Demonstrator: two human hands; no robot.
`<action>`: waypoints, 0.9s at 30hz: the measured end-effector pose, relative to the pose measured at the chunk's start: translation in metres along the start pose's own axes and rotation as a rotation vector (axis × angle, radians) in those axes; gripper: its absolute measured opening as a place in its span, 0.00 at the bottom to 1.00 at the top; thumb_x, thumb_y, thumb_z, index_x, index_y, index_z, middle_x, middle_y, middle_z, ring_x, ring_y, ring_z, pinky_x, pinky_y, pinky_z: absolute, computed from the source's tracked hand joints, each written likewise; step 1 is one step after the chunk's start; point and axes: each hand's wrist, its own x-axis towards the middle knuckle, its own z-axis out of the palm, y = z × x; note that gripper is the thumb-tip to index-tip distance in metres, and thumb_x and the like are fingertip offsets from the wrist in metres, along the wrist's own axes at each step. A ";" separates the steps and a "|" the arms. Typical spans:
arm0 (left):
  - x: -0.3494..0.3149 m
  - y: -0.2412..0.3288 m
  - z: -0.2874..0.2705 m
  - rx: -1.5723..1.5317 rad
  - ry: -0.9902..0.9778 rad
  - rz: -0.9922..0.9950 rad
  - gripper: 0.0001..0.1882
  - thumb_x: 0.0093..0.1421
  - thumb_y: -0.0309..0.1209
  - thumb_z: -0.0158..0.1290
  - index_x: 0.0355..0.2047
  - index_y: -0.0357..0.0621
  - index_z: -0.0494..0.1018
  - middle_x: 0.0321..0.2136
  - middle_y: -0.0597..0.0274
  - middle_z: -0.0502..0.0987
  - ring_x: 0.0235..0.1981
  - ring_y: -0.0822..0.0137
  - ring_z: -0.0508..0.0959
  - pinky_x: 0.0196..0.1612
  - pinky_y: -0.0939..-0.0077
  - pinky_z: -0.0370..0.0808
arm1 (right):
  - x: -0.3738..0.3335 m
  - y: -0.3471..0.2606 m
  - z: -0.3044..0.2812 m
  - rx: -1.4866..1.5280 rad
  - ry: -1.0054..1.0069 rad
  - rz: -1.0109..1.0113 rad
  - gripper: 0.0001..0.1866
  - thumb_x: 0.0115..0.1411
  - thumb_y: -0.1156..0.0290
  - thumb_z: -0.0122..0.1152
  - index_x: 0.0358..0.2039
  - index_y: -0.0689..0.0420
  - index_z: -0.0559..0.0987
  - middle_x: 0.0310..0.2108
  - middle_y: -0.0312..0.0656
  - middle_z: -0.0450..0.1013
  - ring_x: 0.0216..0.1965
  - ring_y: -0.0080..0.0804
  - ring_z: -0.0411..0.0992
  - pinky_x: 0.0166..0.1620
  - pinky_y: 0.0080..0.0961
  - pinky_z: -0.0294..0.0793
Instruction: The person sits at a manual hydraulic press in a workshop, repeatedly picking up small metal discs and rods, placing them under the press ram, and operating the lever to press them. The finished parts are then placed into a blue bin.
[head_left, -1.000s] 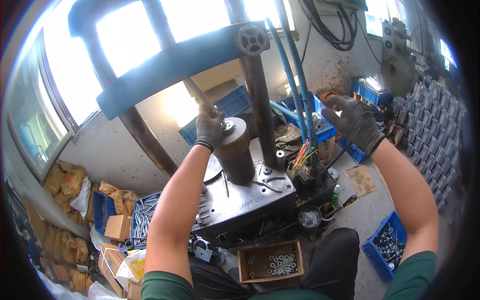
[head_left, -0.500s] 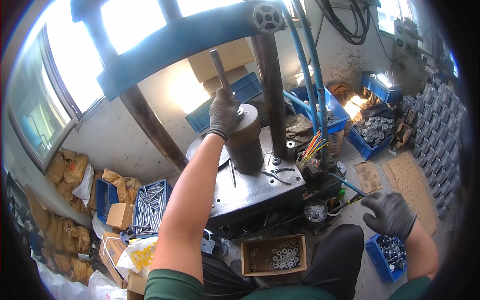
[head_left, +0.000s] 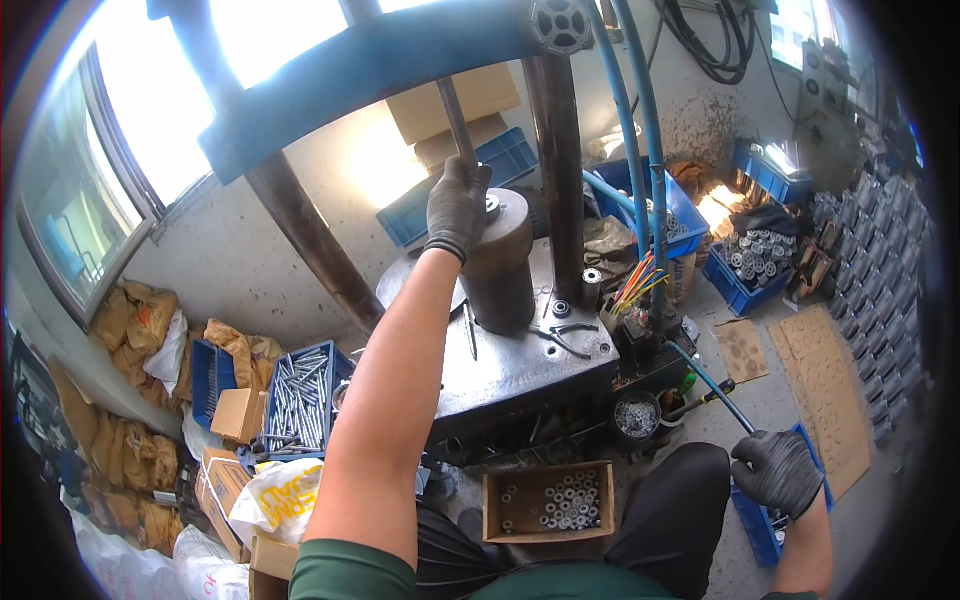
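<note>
My gloved left hand (head_left: 458, 208) is closed around an upright metal rod (head_left: 453, 120) above a thick steel cylinder (head_left: 500, 265). The rod's top reaches the lower edge of the blue press beam (head_left: 370, 70) in the picture; whether they touch I cannot tell. Beside the hand a small ring (head_left: 491, 204) shows on the cylinder's top. At the right, my gloved right hand (head_left: 780, 472) is closed over the end of a blue lever (head_left: 712, 386). Pliers (head_left: 563, 340) and a thin pointed metal bar (head_left: 470, 332) lie on the steel press bed (head_left: 480, 385).
A wooden box of washers (head_left: 548, 535) sits between my knees. Blue bins hold metal rods (head_left: 300, 400) at left and round parts (head_left: 757, 258) at right. Stacked metal cylinders (head_left: 875, 290) line the far right. A dark press column (head_left: 553, 170) rises behind the cylinder.
My right hand has moved down and slightly left, and the lever now slopes more steeply. My left hand stays on the rod. The view has shifted slightly.
</note>
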 end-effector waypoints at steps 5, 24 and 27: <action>0.000 -0.002 0.000 -0.048 -0.020 -0.014 0.17 0.72 0.44 0.58 0.47 0.44 0.72 0.37 0.42 0.84 0.42 0.39 0.83 0.47 0.52 0.77 | 0.001 -0.001 0.000 -0.008 -0.004 0.027 0.09 0.55 0.65 0.66 0.29 0.56 0.86 0.26 0.49 0.80 0.29 0.51 0.81 0.36 0.45 0.81; 0.009 -0.012 -0.008 -0.503 -0.112 -0.097 0.10 0.69 0.28 0.45 0.44 0.42 0.76 0.29 0.64 0.75 0.28 0.71 0.74 0.36 0.76 0.76 | 0.018 0.003 -0.021 0.011 0.013 -0.073 0.13 0.53 0.66 0.66 0.38 0.56 0.87 0.33 0.51 0.82 0.33 0.54 0.82 0.39 0.45 0.83; 0.014 -0.023 -0.012 -0.481 -0.090 -0.095 0.15 0.66 0.30 0.45 0.43 0.38 0.79 0.30 0.58 0.79 0.30 0.68 0.78 0.38 0.69 0.77 | 0.008 0.010 -0.007 -0.008 -0.080 -0.101 0.10 0.54 0.65 0.65 0.33 0.56 0.87 0.30 0.50 0.81 0.31 0.54 0.81 0.38 0.46 0.82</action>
